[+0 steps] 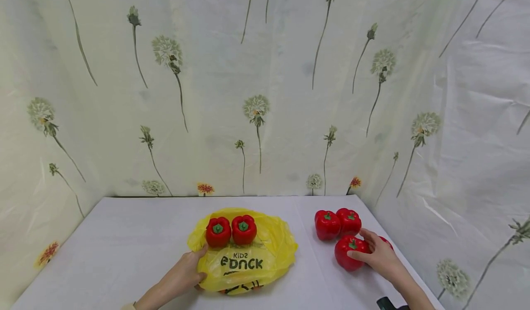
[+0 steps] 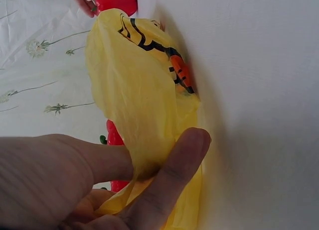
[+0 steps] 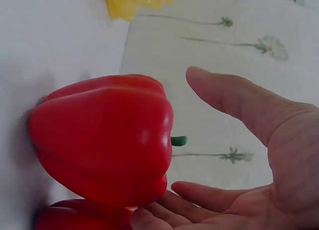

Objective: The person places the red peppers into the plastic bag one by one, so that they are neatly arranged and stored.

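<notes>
One left hand [image 1: 191,267] pinching bag [image 1: 274,250], right hand [image 1: 380,255] spread — beside pepper [image 1: 347,258]

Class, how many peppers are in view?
6: two peppers at the yellow bag, four to its right, one of these partly behind the right hand. More may be hidden.

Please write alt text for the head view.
A person's left hand grips a printed yellow plastic bag with two red bell peppers resting on its plastic, while the right hand reaches over one of four more peppers, at the right of the white table. Behind hangs a dandelion-print backdrop.
</notes>
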Action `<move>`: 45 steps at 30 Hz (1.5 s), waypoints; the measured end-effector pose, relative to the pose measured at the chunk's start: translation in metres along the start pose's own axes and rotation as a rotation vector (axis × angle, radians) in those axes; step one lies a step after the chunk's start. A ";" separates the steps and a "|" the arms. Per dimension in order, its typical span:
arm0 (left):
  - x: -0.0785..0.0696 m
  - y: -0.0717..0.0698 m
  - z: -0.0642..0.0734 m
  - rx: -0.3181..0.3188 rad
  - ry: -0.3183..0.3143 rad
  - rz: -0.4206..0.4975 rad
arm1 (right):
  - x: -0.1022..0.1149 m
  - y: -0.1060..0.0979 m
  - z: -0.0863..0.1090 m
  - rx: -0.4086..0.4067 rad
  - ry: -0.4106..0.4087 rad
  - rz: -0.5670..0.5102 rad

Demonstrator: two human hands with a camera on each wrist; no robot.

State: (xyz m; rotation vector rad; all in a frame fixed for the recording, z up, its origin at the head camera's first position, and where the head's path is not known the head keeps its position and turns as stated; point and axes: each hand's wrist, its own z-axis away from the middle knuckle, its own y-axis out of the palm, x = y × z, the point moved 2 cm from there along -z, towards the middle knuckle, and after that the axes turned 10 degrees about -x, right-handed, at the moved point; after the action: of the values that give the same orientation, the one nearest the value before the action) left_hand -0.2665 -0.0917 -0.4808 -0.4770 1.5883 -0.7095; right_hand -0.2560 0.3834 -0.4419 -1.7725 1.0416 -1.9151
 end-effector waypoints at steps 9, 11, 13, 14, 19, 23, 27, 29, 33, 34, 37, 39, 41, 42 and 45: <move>-0.001 0.001 0.000 0.000 -0.022 -0.021 | -0.005 0.005 0.000 0.022 0.019 0.020; -0.001 0.001 0.000 0.000 -0.021 -0.023 | -0.005 0.005 -0.001 0.023 0.017 0.022; -0.001 0.001 0.000 -0.004 -0.016 -0.025 | -0.005 0.006 -0.002 0.026 0.010 0.027; 0.000 0.000 0.000 -0.006 -0.011 -0.028 | -0.005 0.007 -0.002 0.029 0.010 0.029; 0.000 0.000 -0.001 -0.014 0.017 -0.036 | -0.009 0.009 -0.006 0.039 0.001 0.041; 0.000 -0.001 0.000 -0.007 0.018 -0.017 | -0.011 0.011 -0.006 0.036 0.008 0.038; 0.000 -0.001 0.000 -0.005 0.023 -0.006 | -0.013 0.016 -0.007 0.024 0.016 0.029; 0.001 -0.001 0.000 -0.006 0.025 -0.009 | -0.015 0.018 -0.008 0.014 0.015 0.025; 0.001 -0.001 0.001 -0.004 0.024 -0.008 | -0.017 0.020 -0.008 -0.002 0.014 0.028; 0.001 -0.001 0.001 -0.003 0.021 -0.007 | -0.017 0.020 -0.007 -0.004 0.014 0.031; 0.000 -0.001 0.001 -0.001 0.014 -0.004 | -0.017 0.020 -0.007 -0.008 0.013 0.037; 0.000 -0.002 0.001 -0.003 0.012 -0.008 | -0.017 0.020 -0.007 -0.015 0.014 0.048; 0.000 -0.002 0.001 -0.006 0.012 -0.008 | -0.017 0.020 -0.007 -0.023 0.012 0.057; 0.000 -0.003 0.001 -0.008 0.014 -0.008 | -0.017 0.020 -0.007 -0.027 0.010 0.061; 0.000 -0.003 0.001 -0.017 0.023 -0.010 | -0.018 0.020 -0.007 -0.040 0.001 0.076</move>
State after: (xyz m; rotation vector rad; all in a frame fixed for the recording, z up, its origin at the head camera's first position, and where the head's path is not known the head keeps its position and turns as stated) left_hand -0.2655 -0.0942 -0.4789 -0.4908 1.6152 -0.7118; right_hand -0.2638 0.3840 -0.4679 -1.7272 1.1388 -1.8628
